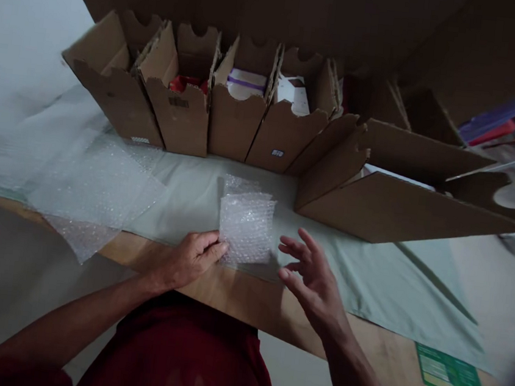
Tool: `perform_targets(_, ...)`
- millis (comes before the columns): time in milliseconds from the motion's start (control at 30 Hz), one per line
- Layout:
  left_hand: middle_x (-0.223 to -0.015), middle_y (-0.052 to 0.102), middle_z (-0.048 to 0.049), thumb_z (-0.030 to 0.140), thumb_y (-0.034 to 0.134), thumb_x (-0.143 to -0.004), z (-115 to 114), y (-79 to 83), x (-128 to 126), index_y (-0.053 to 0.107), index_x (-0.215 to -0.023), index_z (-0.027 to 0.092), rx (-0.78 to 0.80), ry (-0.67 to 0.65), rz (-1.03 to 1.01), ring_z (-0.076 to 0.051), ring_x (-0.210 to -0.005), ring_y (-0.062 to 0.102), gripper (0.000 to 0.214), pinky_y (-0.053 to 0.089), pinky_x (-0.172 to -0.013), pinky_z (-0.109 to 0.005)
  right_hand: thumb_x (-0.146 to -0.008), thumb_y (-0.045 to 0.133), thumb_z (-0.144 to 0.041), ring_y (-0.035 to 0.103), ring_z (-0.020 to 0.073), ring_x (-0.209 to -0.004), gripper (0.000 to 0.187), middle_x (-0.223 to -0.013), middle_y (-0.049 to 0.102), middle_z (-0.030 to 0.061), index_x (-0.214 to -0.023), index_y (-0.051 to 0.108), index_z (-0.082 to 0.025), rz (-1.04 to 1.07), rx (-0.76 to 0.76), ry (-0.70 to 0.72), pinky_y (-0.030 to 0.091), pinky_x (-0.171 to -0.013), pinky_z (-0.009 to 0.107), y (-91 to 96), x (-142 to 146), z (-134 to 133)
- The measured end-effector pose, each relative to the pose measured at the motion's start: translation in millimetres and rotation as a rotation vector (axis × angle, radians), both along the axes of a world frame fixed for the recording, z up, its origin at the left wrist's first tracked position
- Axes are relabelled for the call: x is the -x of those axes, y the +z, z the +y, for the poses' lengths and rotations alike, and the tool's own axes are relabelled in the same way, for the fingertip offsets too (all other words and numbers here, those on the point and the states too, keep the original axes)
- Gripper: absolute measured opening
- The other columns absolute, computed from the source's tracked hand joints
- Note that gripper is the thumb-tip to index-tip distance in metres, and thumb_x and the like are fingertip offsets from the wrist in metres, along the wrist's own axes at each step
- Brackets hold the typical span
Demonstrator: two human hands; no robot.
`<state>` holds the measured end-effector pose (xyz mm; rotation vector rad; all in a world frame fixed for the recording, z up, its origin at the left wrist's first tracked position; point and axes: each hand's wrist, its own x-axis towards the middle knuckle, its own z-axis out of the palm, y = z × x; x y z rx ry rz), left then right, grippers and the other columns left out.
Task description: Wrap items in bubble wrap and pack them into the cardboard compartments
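A folded piece of bubble wrap [247,227] lies near the front edge of the cloth-covered table, with its upper layer standing a little loose at the back. My left hand [198,254] pinches its lower left corner between thumb and fingers. To the right of the wrap is my right hand [306,275], fingers spread and slightly curled, holding nothing and apart from the wrap. Whether anything lies inside the folded wrap I cannot tell.
More bubble wrap sheets [96,188] spread across the left, one corner hanging over the wooden table edge [237,295]. Several cardboard bins [231,129] line the back, some with boxes inside. A larger cardboard bin [398,208] stands right. A green printed sheet [452,376] lies front right.
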<state>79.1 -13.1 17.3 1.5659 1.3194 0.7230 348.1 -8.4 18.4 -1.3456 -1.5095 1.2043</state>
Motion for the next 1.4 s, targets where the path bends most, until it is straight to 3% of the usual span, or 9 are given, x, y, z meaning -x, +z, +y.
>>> perform_targets(133, -0.06, 0.039, 0.0069, 0.042, 0.049, -0.094, 14.3, -12.2, -5.8, 0.05, -0.075, 0.021, 0.017, 0.077, -0.052, -0.011, -0.055, 0.039, 0.028, 0.03, -0.053, -0.024, -0.083, 0.075, -0.051, 0.068, 0.0218, -0.092, 0.085, -0.11, 0.069, 0.0095, -0.152, 0.035, -0.023, 0.05, 0.133, 0.078, 0.054, -0.074, 0.035, -21.5, 21.8, 30.3)
perform_targets(233, -0.058, 0.047, 0.0082, 0.034, 0.052, -0.091, 21.2, -21.2, -8.9, 0.061, -0.108, 0.017, -0.002, 0.181, 0.039, -0.012, -0.052, 0.043, 0.026, 0.033, -0.053, -0.024, -0.084, 0.07, -0.046, 0.058, 0.0142, -0.064, 0.08, -0.078, 0.061, -0.0041, -0.151, 0.036, -0.017, 0.039, 0.123, 0.105, 0.045, -0.058, 0.026, -32.4, 36.4, 43.8)
perform_targets(467, -0.081, 0.072, -0.0021, 0.022, 0.059, -0.092, 25.8, -21.2, -17.1, 0.052, -0.145, 0.017, -0.087, 0.235, 0.498, -0.019, -0.072, 0.067, 0.054, 0.046, -0.07, -0.032, -0.081, 0.063, -0.028, 0.058, 0.0147, -0.062, 0.073, -0.075, 0.065, -0.003, -0.15, 0.043, -0.015, -0.274, 0.022, 0.056, 0.043, -0.059, 0.027, -32.2, 45.5, 53.6)
perform_targets(767, -0.086, 0.074, -0.0051, 0.022, 0.059, -0.096, 21.7, -18.1, -21.1, 0.044, -0.153, 0.017, -0.109, 0.195, 0.671, -0.023, -0.082, 0.073, 0.059, 0.048, -0.071, -0.032, -0.086, 0.062, -0.028, 0.062, 0.0178, -0.066, 0.065, -0.085, 0.069, 0.002, -0.149, 0.048, -0.017, -0.464, -0.063, 0.084, 0.047, -0.064, 0.031, -29.5, 46.4, 52.0)
perform_targets(900, -0.083, 0.074, -0.0036, 0.021, 0.06, -0.094, 24.1, -17.5, -21.4, 0.043, -0.153, 0.018, -0.132, 0.175, 0.72, -0.022, -0.079, 0.072, 0.061, 0.047, -0.068, -0.031, -0.091, 0.063, -0.035, 0.068, 0.0282, -0.095, 0.059, -0.121, 0.068, 0.015, -0.146, 0.051, -0.019, -0.624, -0.414, 0.059, 0.054, -0.079, 0.042, -19.2, 32.5, 37.5)
perform_targets(1033, -0.078, 0.073, -0.0015, 0.021, 0.062, -0.093, 26.6, -20.9, -21.6, 0.04, -0.154, 0.017, -0.149, 0.176, 0.708, -0.021, -0.077, 0.072, 0.066, 0.049, -0.068, -0.03, -0.091, 0.065, -0.03, 0.058, 0.038, -0.126, 0.049, -0.147, 0.056, 0.0203, -0.138, 0.059, -0.018, -0.762, -0.679, 0.376, 0.05, -0.096, 0.054, -16.8, 28.1, 26.2)
perform_targets(1200, -0.108, 0.073, -0.0109, 0.024, 0.062, -0.095, 13.5, -24.8, -11.8, 0.055, -0.14, 0.017, -0.446, 0.243, 0.58, -0.025, -0.1, 0.071, 0.047, 0.057, -0.086, -0.037, -0.101, 0.055, -0.02, 0.064, 0.0324, -0.122, 0.023, -0.13, 0.071, 0.0163, -0.117, 0.071, -0.017, -0.728, -0.708, 0.516, 0.05, -0.095, 0.05, -25.7, 35.7, 35.3)
perform_targets(1300, -0.137, 0.064, -0.0167, 0.036, 0.067, -0.094, -0.6, -24.5, -2.1, 0.061, -0.131, 0.017, -0.705, 0.077, 0.421, -0.03, -0.129, 0.06, 0.042, 0.051, -0.107, -0.046, -0.104, 0.05, -0.021, 0.07, 0.0281, -0.111, 0.024, -0.12, 0.075, 0.0136, -0.114, 0.072, -0.017, -0.632, -0.644, 0.572, 0.05, -0.094, 0.047, -17.7, 35.7, 41.2)
perform_targets(1400, -0.122, 0.073, -0.0126, 0.031, 0.069, -0.093, -7.8, -26.6, 2.2, 0.067, -0.12, 0.019, -0.737, -0.036, 0.334, -0.028, -0.121, 0.066, 0.029, 0.053, -0.103, -0.046, -0.105, 0.05, -0.024, 0.072, 0.0264, -0.103, 0.024, -0.109, 0.078, 0.011, -0.111, 0.073, -0.018, -0.547, -0.527, 0.618, 0.05, -0.093, 0.044, -4.8, 33.4, 45.0)
